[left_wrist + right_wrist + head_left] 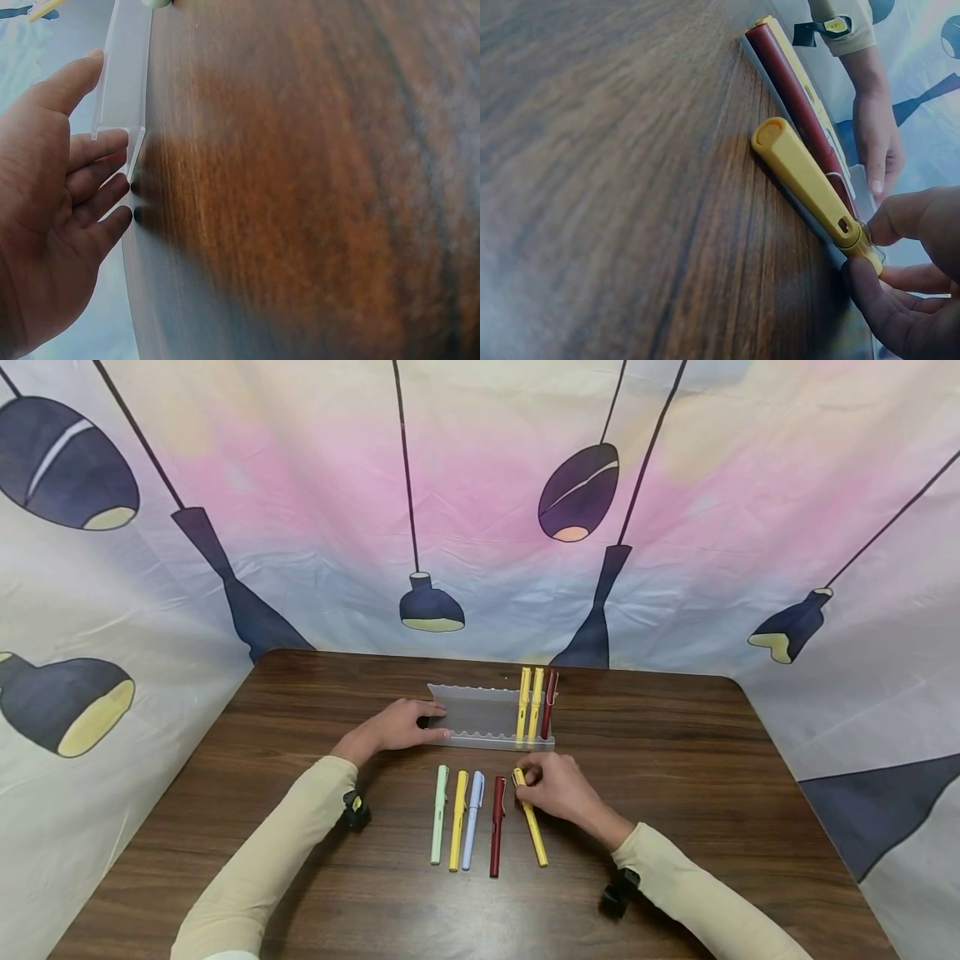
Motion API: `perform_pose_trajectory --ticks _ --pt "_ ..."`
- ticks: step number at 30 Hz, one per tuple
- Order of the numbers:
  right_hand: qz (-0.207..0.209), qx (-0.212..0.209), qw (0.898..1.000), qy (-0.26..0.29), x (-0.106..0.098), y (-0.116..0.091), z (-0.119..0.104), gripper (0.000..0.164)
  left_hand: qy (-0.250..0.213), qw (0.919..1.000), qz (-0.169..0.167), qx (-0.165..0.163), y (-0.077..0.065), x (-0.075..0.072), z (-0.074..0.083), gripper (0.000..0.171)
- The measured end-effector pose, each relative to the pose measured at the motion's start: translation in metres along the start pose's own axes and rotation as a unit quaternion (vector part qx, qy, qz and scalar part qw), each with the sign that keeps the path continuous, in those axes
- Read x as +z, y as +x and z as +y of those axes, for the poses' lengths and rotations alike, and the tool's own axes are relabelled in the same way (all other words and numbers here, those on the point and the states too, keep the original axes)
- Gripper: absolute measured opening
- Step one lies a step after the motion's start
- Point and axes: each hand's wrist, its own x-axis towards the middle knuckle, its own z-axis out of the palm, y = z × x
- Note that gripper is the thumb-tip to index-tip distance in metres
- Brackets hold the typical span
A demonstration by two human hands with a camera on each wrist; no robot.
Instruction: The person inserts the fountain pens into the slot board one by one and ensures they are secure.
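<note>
The clear rack (pixel 477 712) is touched, apparently for steadiness, by the loosely spread left hand (pixel 402 724); a yellow pen (pixel 532 820) is pinched in the right hand (pixel 560 787).

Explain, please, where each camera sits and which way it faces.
Head: worn there, facing forward and down at the table; left hand and right hand show.
Left wrist: worn there, facing the clear rack; left hand shows.
Right wrist: worn there, facing a yellow pen; both hands show.
Head and right wrist share that pen.
</note>
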Motion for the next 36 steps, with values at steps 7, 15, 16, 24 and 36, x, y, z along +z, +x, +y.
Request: perform_pose_trajectory --ticks 7,15,16,24,36 --pt "0.002 0.007 1.0 0.016 -0.002 -0.001 0.001 0.026 0.0 1.0 0.002 0.0 0.0 0.001 -0.001 0.069" --pt "0.002 0.023 0.999 0.047 -0.007 -0.001 -0.002 0.03 -0.004 1.0 0.0 -0.001 -0.001 0.0 0.002 0.069" --pt "0.002 0.024 0.998 0.05 -0.008 -0.002 -0.002 0.03 -0.004 1.0 0.0 -0.001 -0.001 0.0 0.002 0.069" --pt "0.002 0.015 0.998 0.065 -0.017 -0.002 -0.006 0.031 0.004 1.0 0.001 0.008 0.0 0.0 0.0 0.07" --pt "0.032 -0.002 0.997 0.075 -0.031 0.003 -0.01 0.031 0.005 0.9999 0.0 0.013 0.0 -0.001 0.0 0.069"
